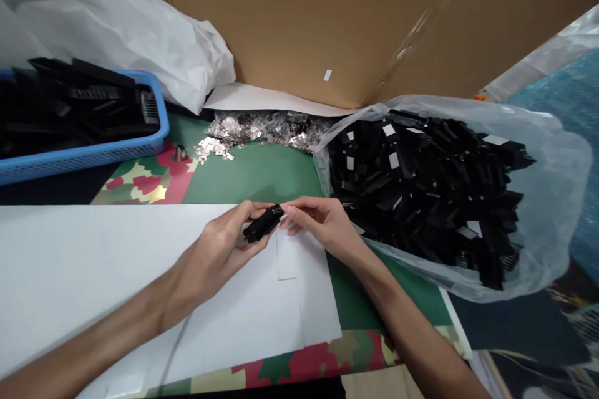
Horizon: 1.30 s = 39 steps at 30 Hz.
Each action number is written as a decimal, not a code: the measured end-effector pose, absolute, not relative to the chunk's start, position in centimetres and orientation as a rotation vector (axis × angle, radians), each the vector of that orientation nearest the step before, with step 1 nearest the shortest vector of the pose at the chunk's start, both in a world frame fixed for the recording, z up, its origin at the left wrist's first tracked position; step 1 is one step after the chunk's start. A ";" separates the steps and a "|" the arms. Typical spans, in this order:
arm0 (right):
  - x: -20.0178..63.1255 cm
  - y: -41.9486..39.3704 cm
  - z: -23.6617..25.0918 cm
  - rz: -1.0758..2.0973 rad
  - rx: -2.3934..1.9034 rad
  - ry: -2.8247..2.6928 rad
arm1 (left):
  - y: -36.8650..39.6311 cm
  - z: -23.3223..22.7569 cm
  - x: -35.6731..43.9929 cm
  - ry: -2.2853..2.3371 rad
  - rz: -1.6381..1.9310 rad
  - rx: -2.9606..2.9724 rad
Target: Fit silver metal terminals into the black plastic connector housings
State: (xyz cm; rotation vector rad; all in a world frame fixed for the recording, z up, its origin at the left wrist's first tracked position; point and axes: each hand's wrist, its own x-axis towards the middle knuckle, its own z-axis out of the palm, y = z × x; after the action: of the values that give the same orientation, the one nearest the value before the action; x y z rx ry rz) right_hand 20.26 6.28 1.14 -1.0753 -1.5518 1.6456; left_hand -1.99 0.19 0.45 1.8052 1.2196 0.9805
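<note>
A small, oblong black plastic part (pixel 262 223) is pinched at its two ends between the left hand (pixel 219 249) and the right hand (pixel 322 221), just above a white sheet (pixel 116 274). Right of the part lies a clear bag (pixel 552 199) of similar black pieces. Behind the part sit shiny metal bits (pixel 262 131), a cardboard wall (pixel 327 12) and, far left, a blue basket (pixel 93 153).

Bright even light, soft shadows, glare on white paper (pixel 116 274), edges wide-angle warped, slight blur
</note>
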 end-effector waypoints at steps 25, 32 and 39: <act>20.5 6.5 1.5 1.661 -1.025 -1.438 | -0.3 0.7 -1.7 1.197 1.071 1.745; 20.1 6.3 0.9 1.640 -1.117 -1.350 | -0.7 0.2 -1.9 1.193 1.036 1.809; 19.9 6.3 0.4 1.731 -1.163 -1.287 | -0.7 0.1 -2.1 1.175 0.973 1.898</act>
State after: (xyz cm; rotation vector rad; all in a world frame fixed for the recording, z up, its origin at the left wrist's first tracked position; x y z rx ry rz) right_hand 19.91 6.33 0.44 -1.1627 -1.2868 1.7308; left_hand -2.10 -0.71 0.10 1.8978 1.1746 0.9731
